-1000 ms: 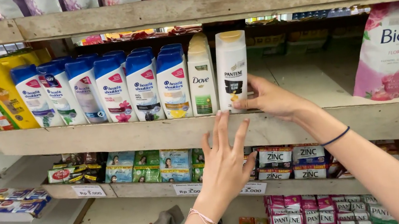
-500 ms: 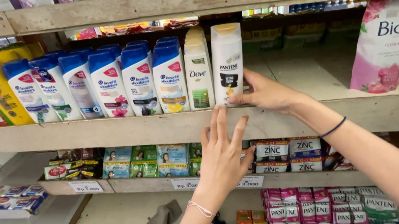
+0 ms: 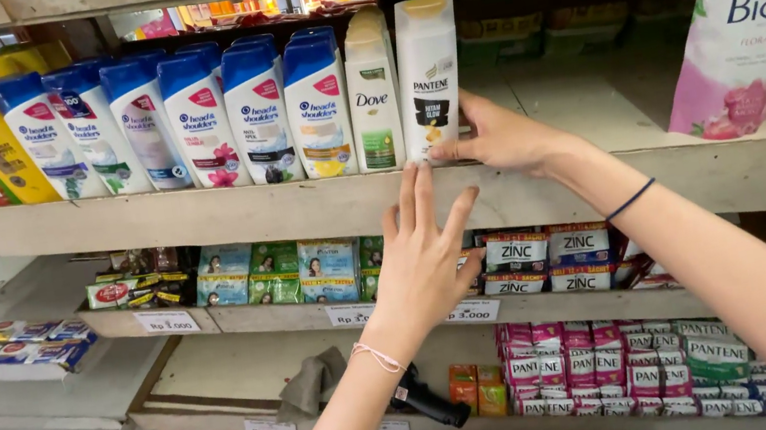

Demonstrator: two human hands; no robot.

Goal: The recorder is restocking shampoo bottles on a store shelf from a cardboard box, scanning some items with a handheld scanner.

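Bright, even daylight from front; soft shadows under wooden shelf. Recess behind white bottle dark. Mild glare on bottles. Focus sharp; slight edge stretch.

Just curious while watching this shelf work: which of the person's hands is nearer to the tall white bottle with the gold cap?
Right. The right hand touches the white bottle at its base from the right side. The left hand is below it, against the shelf's front edge, not touching the bottle.

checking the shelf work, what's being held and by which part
The right hand touches the white bottle at its lower right side; left hand holds nothing.
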